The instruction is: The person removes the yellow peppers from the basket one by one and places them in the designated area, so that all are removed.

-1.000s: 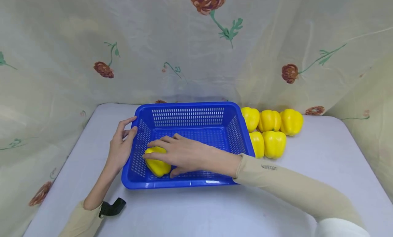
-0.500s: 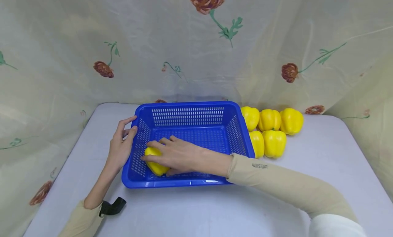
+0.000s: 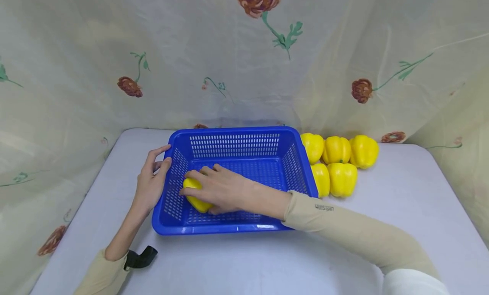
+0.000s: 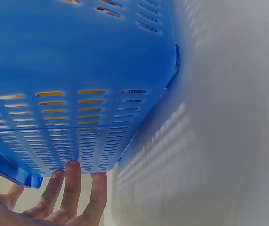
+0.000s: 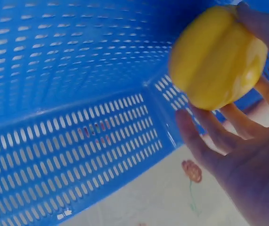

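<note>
A yellow bell pepper [image 3: 198, 201] is inside the blue plastic basket [image 3: 233, 230], towards its near left corner. My right hand [image 3: 221, 191] grips it from above, fingers spread around its far side and thumb on the near side. In the right wrist view, the bell pepper [image 5: 214, 61] sits between thumb and fingers, close to the basket wall [image 5: 77, 155]. At the basket's left side, my left hand [image 3: 150, 184] rests with index finger and thumb at the rim. The left wrist view shows its fingers [image 4: 71, 188] against the perforated outer wall.
Several more yellow bell peppers [image 3: 342, 179] stand grouped on the table just right of the basket. A flowered curtain [image 3: 244, 74] hangs behind the white-covered table [image 3: 244, 265]. A black strap piece [image 3: 141, 257] sticks out from the left wrist.
My right hand has closed more tightly round the bell pepper and shifted it slightly away from the basket's near wall. The left hand and basket have stayed in place.
</note>
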Motion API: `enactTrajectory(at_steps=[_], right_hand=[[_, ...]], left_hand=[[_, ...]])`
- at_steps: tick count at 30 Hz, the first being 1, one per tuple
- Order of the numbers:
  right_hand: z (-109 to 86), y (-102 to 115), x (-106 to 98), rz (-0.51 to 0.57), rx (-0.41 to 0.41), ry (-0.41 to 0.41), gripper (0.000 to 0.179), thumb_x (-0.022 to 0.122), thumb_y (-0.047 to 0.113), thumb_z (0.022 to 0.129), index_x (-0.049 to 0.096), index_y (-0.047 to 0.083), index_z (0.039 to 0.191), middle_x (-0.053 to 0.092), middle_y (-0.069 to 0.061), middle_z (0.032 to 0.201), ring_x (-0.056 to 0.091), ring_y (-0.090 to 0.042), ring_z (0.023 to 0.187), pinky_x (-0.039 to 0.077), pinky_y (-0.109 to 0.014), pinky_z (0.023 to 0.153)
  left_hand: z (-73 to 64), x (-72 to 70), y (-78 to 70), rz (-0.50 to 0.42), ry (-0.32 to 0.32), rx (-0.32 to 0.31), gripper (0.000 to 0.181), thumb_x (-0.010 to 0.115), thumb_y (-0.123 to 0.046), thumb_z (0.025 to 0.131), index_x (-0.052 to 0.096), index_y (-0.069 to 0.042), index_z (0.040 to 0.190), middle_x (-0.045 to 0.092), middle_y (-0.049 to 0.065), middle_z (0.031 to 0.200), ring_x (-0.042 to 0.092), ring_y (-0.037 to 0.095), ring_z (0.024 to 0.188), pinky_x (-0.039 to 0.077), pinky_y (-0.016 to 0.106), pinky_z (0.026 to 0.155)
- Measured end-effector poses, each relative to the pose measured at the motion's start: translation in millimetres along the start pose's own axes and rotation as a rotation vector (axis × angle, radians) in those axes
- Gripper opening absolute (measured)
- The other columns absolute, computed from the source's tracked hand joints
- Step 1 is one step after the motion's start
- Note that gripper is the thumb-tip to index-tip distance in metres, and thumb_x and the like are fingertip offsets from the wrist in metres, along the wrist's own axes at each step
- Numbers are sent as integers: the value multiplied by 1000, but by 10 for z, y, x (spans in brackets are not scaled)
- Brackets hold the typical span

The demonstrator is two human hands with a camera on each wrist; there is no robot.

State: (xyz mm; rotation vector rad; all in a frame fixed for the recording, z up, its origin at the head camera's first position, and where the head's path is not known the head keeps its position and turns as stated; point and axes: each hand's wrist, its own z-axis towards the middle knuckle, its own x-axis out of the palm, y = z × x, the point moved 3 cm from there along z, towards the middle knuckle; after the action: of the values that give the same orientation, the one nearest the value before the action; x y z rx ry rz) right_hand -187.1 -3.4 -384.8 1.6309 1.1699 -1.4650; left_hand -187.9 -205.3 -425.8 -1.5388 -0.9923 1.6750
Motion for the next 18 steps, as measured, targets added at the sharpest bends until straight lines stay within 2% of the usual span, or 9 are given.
enactTrajectory(at_steps=[4,8,12,18], right_hand=[[-100,-65,-137,65,22,24,81,82,43,95,40,35,164,40,-8,170,55,-33,144,52,-52,118],[-243,-145,-288,120,64,28,82,83,42,94,41,36,164,37,-7,173,54,-34,146,50,-56,119],[-414,-237,-400,136,120,-1,83,84,41,94,40,37,164,36,-7,174,51,-34,149,48,-55,121],[-733,-389,-466,168,194,-28,83,87,31,93,43,37,162,35,-7,175,45,-35,154,45,-57,124]], left_hand=[[-1,-3,-6,-4,-3,-2,50,40,-43,117,40,-30,165,66,27,139,70,41,116,55,15,74],[5,-7,-12,-8,-7,0,50,40,-43,117,40,-29,165,66,27,139,70,41,115,55,17,73],[10,-5,-7,-14,-13,4,50,41,-43,117,41,-29,164,68,28,137,71,41,113,55,19,71],[-4,5,-11,-20,-17,4,49,41,-42,117,42,-29,164,68,27,137,71,40,113,54,21,73]])
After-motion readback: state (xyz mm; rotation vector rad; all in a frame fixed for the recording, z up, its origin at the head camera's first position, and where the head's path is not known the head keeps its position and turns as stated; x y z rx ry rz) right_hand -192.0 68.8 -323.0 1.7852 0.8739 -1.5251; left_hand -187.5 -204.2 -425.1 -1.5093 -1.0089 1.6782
